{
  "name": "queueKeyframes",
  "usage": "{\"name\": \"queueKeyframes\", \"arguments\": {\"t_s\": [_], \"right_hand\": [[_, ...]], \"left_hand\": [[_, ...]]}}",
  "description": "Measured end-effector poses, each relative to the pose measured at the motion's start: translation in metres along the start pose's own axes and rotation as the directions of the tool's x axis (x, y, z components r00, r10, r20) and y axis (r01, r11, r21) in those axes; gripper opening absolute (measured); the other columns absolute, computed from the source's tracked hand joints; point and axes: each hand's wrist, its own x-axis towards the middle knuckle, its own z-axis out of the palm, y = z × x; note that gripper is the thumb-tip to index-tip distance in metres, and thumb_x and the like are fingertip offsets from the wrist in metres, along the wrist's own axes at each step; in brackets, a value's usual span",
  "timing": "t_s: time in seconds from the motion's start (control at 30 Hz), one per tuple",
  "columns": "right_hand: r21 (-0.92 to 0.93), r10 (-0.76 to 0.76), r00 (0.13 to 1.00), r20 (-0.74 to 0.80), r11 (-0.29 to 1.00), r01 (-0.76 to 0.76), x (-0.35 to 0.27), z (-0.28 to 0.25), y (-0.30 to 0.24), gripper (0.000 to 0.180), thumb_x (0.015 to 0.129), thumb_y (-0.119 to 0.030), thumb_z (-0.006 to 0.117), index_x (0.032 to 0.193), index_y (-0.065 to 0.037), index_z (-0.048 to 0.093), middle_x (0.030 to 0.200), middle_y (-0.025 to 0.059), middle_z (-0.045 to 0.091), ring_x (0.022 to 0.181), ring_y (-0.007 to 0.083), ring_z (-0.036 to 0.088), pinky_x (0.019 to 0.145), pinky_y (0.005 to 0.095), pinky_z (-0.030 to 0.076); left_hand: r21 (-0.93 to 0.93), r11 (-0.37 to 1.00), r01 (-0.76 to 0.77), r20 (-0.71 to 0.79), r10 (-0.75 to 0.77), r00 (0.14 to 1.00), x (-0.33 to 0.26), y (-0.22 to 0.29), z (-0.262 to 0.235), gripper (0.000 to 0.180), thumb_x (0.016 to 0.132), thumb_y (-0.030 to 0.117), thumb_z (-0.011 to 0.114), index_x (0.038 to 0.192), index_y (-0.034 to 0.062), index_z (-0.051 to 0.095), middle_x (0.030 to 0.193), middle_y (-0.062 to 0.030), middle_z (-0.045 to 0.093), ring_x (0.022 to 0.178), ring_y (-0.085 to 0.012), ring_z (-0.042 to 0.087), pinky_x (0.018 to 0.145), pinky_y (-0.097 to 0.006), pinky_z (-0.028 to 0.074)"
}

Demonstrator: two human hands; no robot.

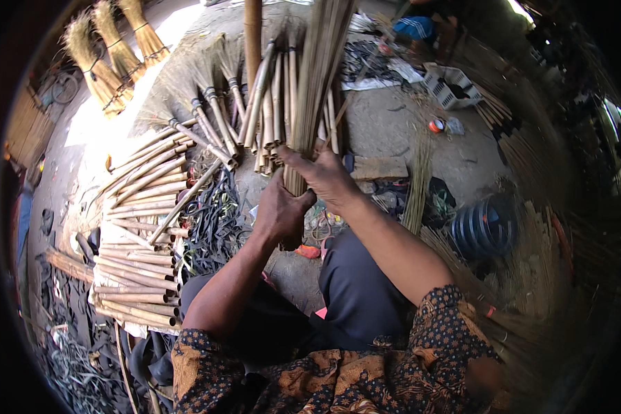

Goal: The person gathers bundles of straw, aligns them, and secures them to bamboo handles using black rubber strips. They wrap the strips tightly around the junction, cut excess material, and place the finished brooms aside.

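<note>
A long bundle of thin sticks stands upright before me, its lower end between my knees. My left hand is wrapped round the bundle near its bottom. A little higher, my right hand grips the same bundle from the right, its thumb and fingers around the sticks. Just beyond it lie several finished brooms with bamboo handles, their bristles pointing away from me. The bundle hides part of the brooms behind it.
Cut bamboo tubes are stacked at left, beside black rubber strips. Tied straw bundles stand at far left. A wooden block, a blue ribbed container and a white crate sit to the right. Another person is at the back.
</note>
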Motion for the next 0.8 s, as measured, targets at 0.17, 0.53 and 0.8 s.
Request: {"name": "queueKeyframes", "arguments": {"t_s": [0.17,0.53,0.8], "right_hand": [[-0.139,-0.498,0.841,-0.213,0.867,0.478,0.026,0.010,0.002,0.039,0.090,-0.027,0.078,0.115,0.001,0.066,0.099,0.0083,0.071,0.085,0.0166,0.068,0.079,0.0334,0.057],[0.068,-0.471,0.781,-0.410,0.838,0.541,0.017,-0.021,-0.017,0.024,0.093,-0.019,0.081,0.103,-0.005,0.064,0.075,-0.0016,0.063,0.053,0.0066,0.057,0.044,0.0243,0.046],[0.211,-0.386,0.777,-0.498,0.815,0.540,0.007,-0.039,-0.056,0.029,0.090,-0.026,0.082,0.098,-0.009,0.060,0.076,0.0020,0.060,0.057,0.0157,0.061,0.055,0.0339,0.056]], "left_hand": [[0.135,0.974,-0.184,-0.098,0.198,0.975,0.005,0.001,0.013,0.053,0.082,0.023,0.080,0.123,-0.0025,0.058,0.102,-0.0232,0.075,0.095,-0.0337,0.075,0.086,-0.043,0.056],[-0.139,0.980,-0.143,0.371,0.186,0.910,0.004,0.013,-0.002,0.077,0.090,0.025,0.085,0.150,-0.0035,0.045,0.129,-0.0136,0.065,0.112,-0.0186,0.064,0.092,-0.035,0.055],[0.507,0.789,-0.346,0.189,0.289,0.938,0.008,0.002,0.001,0.035,0.089,0.019,0.071,0.119,0.0023,0.061,0.087,-0.0150,0.075,0.076,-0.0277,0.073,0.071,-0.038,0.057]]}}
